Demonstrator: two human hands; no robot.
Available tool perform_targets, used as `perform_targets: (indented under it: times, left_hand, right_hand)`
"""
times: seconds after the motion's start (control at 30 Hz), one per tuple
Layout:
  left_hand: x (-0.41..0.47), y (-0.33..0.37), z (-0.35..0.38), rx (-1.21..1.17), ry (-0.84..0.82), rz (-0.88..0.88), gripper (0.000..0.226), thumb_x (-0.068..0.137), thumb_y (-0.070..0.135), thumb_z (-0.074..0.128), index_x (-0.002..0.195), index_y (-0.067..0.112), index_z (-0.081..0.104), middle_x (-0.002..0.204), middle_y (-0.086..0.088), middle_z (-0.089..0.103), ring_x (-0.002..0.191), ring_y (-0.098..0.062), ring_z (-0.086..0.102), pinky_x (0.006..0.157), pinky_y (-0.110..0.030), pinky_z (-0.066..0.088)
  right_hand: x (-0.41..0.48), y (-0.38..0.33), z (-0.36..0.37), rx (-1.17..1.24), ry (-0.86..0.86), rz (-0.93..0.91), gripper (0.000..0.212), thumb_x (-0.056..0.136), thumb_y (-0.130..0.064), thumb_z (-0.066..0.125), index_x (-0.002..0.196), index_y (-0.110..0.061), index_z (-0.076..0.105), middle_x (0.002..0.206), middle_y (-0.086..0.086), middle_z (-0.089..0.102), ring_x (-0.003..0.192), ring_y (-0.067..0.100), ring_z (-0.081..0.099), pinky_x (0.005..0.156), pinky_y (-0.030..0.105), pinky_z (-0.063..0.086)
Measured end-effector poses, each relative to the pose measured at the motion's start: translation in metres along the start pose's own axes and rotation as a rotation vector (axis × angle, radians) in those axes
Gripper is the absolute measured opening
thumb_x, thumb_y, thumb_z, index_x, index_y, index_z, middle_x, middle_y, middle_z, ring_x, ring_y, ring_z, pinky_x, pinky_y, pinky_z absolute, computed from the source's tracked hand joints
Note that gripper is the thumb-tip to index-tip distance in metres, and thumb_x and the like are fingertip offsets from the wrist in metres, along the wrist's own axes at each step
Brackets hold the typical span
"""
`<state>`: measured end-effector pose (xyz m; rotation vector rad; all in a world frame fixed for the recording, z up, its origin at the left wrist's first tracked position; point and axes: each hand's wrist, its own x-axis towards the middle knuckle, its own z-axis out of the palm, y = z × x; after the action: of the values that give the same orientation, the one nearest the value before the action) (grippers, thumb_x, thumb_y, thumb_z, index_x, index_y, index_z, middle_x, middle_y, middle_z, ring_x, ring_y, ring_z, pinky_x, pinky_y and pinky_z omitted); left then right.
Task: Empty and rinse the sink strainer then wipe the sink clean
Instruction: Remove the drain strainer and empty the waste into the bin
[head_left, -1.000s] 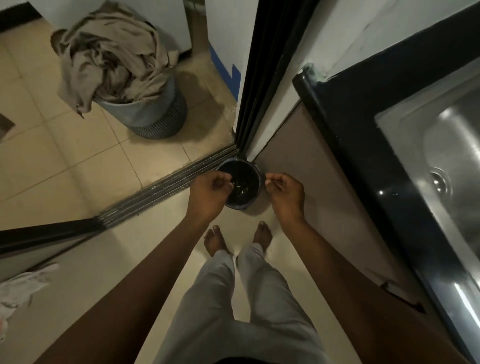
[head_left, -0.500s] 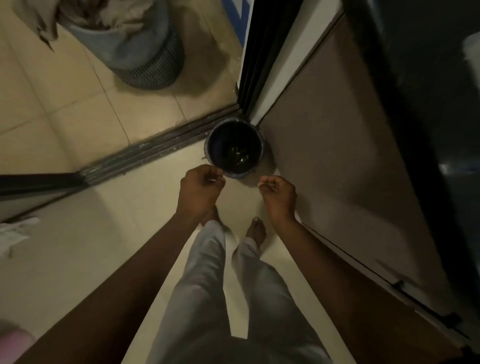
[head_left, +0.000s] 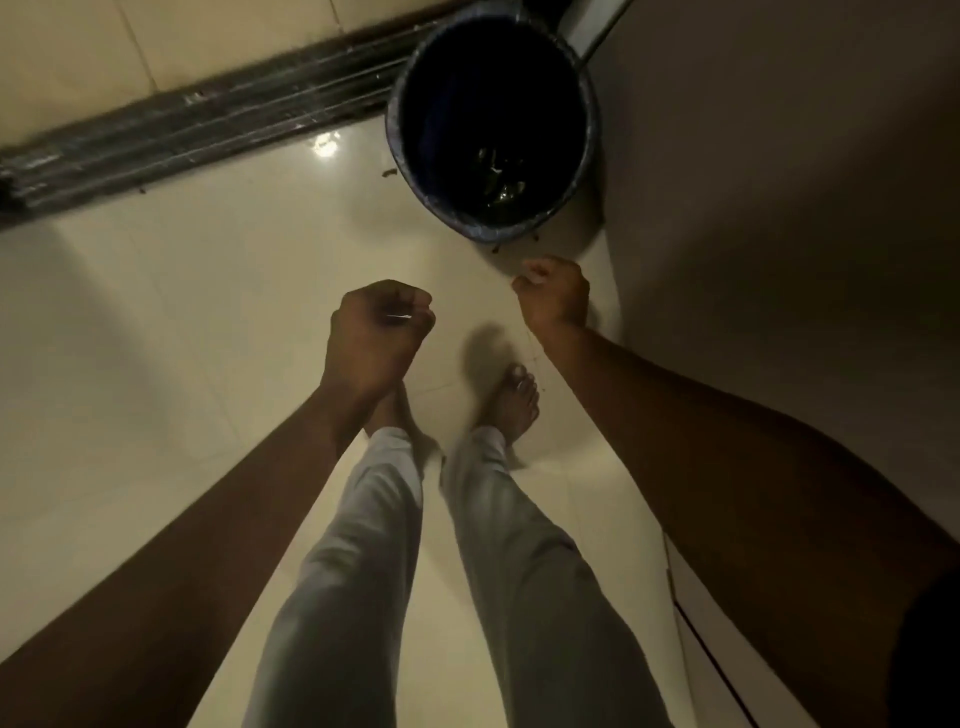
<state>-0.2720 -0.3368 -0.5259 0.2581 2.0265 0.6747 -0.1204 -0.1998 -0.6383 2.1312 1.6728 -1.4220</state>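
The left hand is curled into a loose fist with a thin metallic glint between its fingers; what it holds, strainer or not, cannot be told. The right hand is also curled, nothing visible in it. Both hang over the pale floor, just short of a dark bin holding wet scraps. A door track runs left of the bin; bare feet stand below. No writing is legible.

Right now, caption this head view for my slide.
Both hands, left and right, curled above the floor near a dark bin holding scraps.
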Motion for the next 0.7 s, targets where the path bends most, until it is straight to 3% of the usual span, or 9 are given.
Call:
perform_targets:
  times: [0.17,0.37,0.5,0.7]
  left_hand:
    - [0.052,-0.035,0.016,0.019,0.007,0.011,0.013,0.089,0.019,0.074,0.101,0.018,0.08,0.1,0.003,0.08,0.087,-0.011,0.073,0.09,-0.036,0.06]
    - [0.094,-0.055,0.024,0.022,-0.005,0.033,0.012,0.091,0.02,0.074,0.101,0.019,0.08,0.097,0.004,0.079,0.084,-0.009,0.071,0.084,-0.029,0.057]
    - [0.105,-0.055,0.026,0.026,-0.008,0.052,0.012,0.091,0.02,0.074,0.101,0.02,0.08,0.096,0.003,0.08,0.087,-0.011,0.073,0.082,-0.026,0.056]
    - [0.089,-0.034,0.02,0.023,-0.015,0.068,0.01,0.09,0.019,0.075,0.1,0.019,0.08,0.094,0.005,0.08,0.087,-0.009,0.074,0.08,-0.022,0.055]
  right_hand:
    - [0.059,0.02,0.06,-0.349,-0.214,-0.185,0.055,0.096,-0.022,0.066,0.15,-0.017,0.053,0.155,0.01,0.049,0.14,0.028,0.048,0.113,0.037,0.043]
    - [0.112,0.027,0.11,-0.733,-0.289,-0.082,0.072,0.103,-0.039,0.049,0.163,-0.014,0.017,0.17,0.015,0.012,0.154,0.035,0.021,0.118,0.041,0.031]
    - [0.124,0.032,0.113,-0.665,-0.219,-0.021,0.073,0.099,-0.036,0.054,0.157,-0.003,0.026,0.159,0.016,0.034,0.145,0.033,0.04,0.11,0.034,0.039]
    - [0.061,0.03,0.072,-0.336,-0.071,-0.098,0.055,0.096,-0.02,0.062,0.148,-0.007,0.05,0.148,0.013,0.054,0.134,0.032,0.055,0.107,0.035,0.045]
